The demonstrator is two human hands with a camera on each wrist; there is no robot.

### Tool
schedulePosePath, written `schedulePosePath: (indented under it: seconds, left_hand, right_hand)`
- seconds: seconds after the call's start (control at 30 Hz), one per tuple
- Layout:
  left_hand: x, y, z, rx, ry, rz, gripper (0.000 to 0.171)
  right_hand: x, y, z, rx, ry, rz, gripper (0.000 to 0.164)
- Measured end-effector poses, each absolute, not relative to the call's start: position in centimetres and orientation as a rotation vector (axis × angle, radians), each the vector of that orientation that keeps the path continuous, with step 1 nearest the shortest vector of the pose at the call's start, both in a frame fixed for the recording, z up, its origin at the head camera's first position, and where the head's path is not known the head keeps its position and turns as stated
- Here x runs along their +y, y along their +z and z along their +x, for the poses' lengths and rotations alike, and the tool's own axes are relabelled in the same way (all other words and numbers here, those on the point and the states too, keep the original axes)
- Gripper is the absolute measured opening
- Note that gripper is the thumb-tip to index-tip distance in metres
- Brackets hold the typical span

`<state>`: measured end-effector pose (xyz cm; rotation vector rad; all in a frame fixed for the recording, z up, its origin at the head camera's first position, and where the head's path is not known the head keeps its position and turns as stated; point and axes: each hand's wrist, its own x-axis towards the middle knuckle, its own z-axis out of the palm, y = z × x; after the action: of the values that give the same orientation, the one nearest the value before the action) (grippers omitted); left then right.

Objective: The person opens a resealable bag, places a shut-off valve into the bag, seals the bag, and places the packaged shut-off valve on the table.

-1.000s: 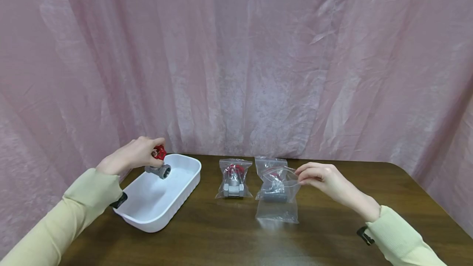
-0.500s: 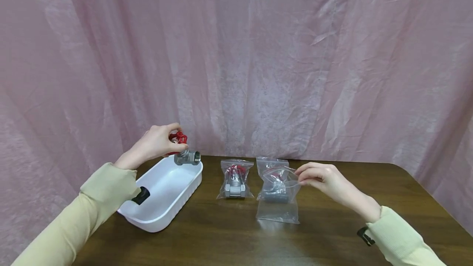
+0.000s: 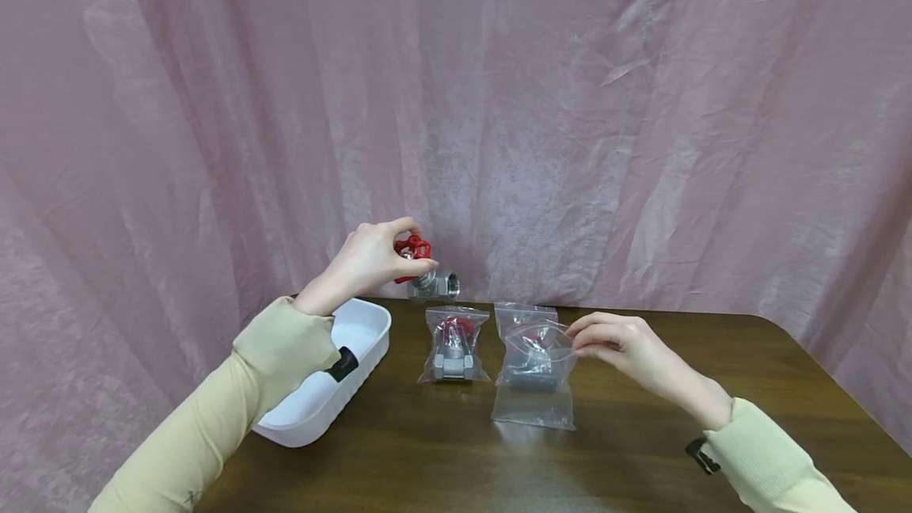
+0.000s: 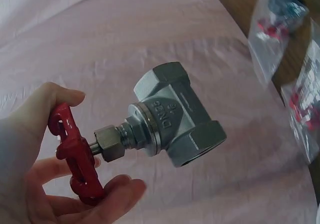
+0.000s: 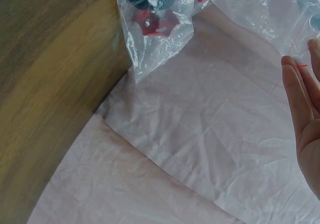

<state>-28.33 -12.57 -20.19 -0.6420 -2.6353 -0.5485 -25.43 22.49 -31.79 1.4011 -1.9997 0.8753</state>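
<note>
My left hand (image 3: 366,264) grips a metal valve (image 3: 436,285) by its red handwheel (image 4: 77,154), in the air behind the bagged valves. Its silver body points to the right, away from the fingers. My right hand (image 3: 627,343) pinches the edge of a clear zip bag (image 3: 534,412), whose mouth gapes. Behind that see-through bag lies a second bag (image 3: 523,313) holding a valve with a red wheel, partly covered. To its left another bagged valve (image 3: 454,348) lies on the table. The right wrist view shows my right fingertips on the bag's edge.
A white plastic tray (image 3: 378,351) stands at the left, partly hidden by my left forearm; part of its inside shows bare. The brown wooden table (image 3: 641,434) ends at a pink curtain (image 3: 541,141).
My left hand has carried the valve up out of the tray area and to the right, toward the bags. My right hand keeps its hold on the zip bag, almost still.
</note>
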Motion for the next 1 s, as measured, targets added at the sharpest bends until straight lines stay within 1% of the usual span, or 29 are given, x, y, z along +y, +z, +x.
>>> schedulePosePath:
  seconds: [0.4, 0.77, 1.0]
  left_hand:
    - [-8.5, -19.9, -29.1, -2.646, -0.722, -0.701, 0.025]
    - [-5.9, -19.8, -28.2, -2.666, -0.896, -0.743, 0.025]
    - [-4.2, -20.2, -27.7, -2.585, -1.077, -0.851, 0.026]
  right_hand:
    - [22.0, -31.4, -25.3, -2.014, 0.852, 1.392, 0.03]
    - [21.6, -30.9, -25.2, -2.03, 0.849, 1.382, 0.032]
    - [21.4, -30.8, -25.1, -2.03, 0.857, 1.385, 0.029]
